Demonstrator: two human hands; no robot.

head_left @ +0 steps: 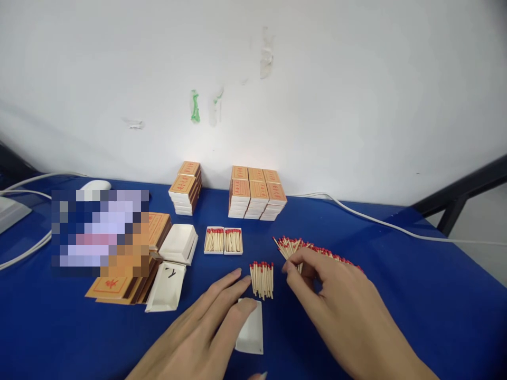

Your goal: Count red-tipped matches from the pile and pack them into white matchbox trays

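My left hand [222,316] has its fingers stretched out, holding nothing. Its fingertips lie beside a small bunch of red-tipped matches [262,279], and its thumb reaches over the upper edge of a white matchbox tray [251,330]. My right hand [328,295] is closed in a pinch, thumb and index fingertips together, at the left front of a larger heap of loose matches [291,246]. Whatever is between those fingertips is too small or hidden to tell. Part of the heap is behind the right hand. Two matchbox trays filled with matches [223,241] lie side by side farther back.
Stacked orange matchboxes [257,192] stand near the wall, with a smaller stack [185,187] to their left. White trays [166,287] and orange matchbox sleeves [113,287] lie at left, beside a blurred patch. A white cable [368,222] crosses the blue table at right.
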